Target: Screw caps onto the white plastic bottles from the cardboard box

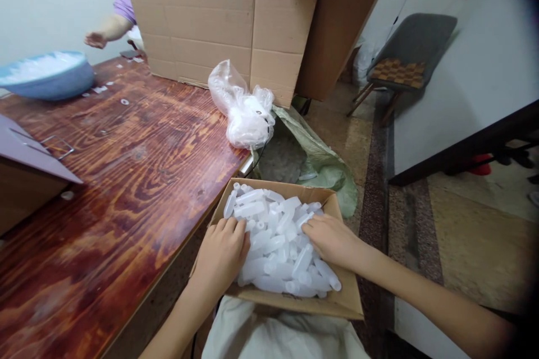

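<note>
An open cardboard box (295, 307) rests on my lap, heaped with small translucent white plastic bottles (278, 247). My left hand (223, 247) is at the box's left side, its fingers curled down by the bottles. Its fingertips are out of sight, so what it grips is hidden. My right hand (330, 238) reaches in over the right side. Its fingers are closed at one end of a plastic bottle (304, 220) on top of the heap.
A brown wooden table (168, 146) is on the left, bearing a blue basin (54, 81), a lilac clipboard (33, 148) and a clear plastic bag (248, 118). A large carton (202, 17) partly hides another person (112, 28). Beyond are a green sack (332, 179) and a chair (410, 50).
</note>
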{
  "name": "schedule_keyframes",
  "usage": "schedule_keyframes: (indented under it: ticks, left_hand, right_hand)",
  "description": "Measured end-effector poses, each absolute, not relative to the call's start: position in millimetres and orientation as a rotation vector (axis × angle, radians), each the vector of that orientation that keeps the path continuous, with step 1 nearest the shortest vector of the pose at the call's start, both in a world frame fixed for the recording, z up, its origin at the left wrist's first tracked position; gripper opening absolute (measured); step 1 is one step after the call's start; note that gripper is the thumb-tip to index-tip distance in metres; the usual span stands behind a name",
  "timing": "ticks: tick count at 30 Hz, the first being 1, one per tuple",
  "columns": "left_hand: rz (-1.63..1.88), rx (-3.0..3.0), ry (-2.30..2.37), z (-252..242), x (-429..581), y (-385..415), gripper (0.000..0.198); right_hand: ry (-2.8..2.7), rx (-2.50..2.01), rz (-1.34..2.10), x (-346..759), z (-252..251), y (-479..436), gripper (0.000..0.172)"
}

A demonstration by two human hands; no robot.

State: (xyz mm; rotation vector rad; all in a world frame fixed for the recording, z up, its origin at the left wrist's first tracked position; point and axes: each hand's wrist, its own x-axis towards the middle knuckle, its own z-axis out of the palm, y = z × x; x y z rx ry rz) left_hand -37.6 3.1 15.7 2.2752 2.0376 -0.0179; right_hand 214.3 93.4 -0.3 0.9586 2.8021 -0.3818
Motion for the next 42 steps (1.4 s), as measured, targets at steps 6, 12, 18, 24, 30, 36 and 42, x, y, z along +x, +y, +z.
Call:
schedule_keyframes:
  ticks: [6,12,18,24,30,36,42]
  left_hand:
    - [0.392,2.079,1.712,33.5,-29.0,-8.3,0.028]
    - [0.775,1.774,1.442,41.4,-7.1,-17.3,0.028]
    - [0.754,1.712,1.376,45.9,-6.1,-18.6,0.025]
    - [0.687,1.466,1.338,47.2,-3.7,-18.9,0.038]
    - [0.630,1.105,1.234,44.4,2.6,-13.5,0.042]
    - [0.637,1.524,1.397,55.9,5.5,-7.8,0.044]
    - [0.645,1.609,1.275,64.3,-2.3,-11.0,0.046]
  right_hand:
    - [2.932,1.121,-0.748,212.1,33.7,76.5,0.015]
    - [2.954,1.107,-1.363,201.5,55.9,54.4,0.019]
    - [2.928,1.105,-1.395,206.2,60.3,48.7,0.026]
    - [3.334,0.717,-1.134,209.0,67.2,35.5,0.028]
    - [3.526,0.693,-0.877,207.1,60.2,28.3,0.015]
    - [3.358,1.036,-1.090,215.4,56.0,31.4,0.039]
    - [3.337,0.731,-0.616,229.0,54.9,38.9,0.058]
